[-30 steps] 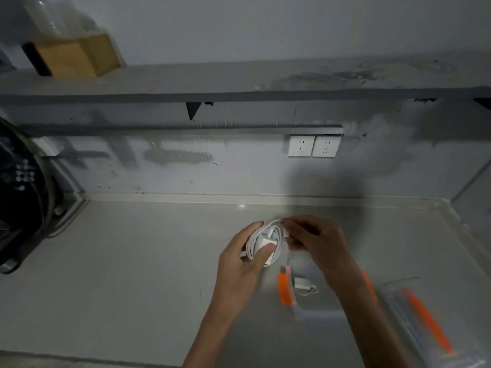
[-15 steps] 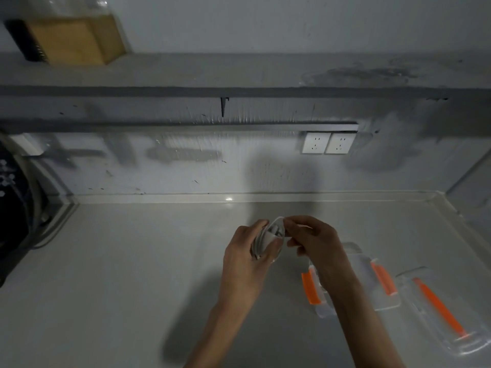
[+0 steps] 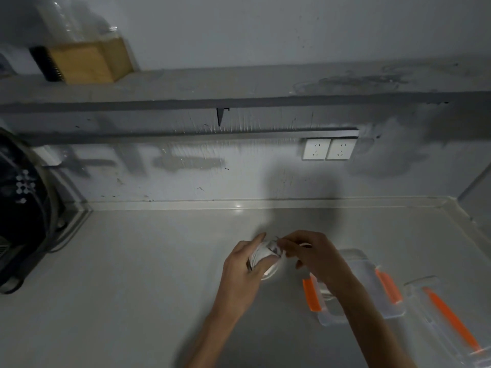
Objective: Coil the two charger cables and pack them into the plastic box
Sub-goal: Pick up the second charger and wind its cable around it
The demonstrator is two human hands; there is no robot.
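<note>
At centre frame, the left hand (image 3: 243, 272) gripped a nearly wound white cable coil (image 3: 263, 257) while the right hand's (image 3: 313, 254) fingertips pinched its loose end; the plastic box (image 3: 356, 288), lower right, sat open, contents unclear.

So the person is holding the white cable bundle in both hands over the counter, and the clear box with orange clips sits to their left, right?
Not quite. The head view shows the plastic box with orange clips on the person's right, partly under the right forearm. The rest holds: the left hand and right hand both hold the white cable bundle above the counter.
</note>
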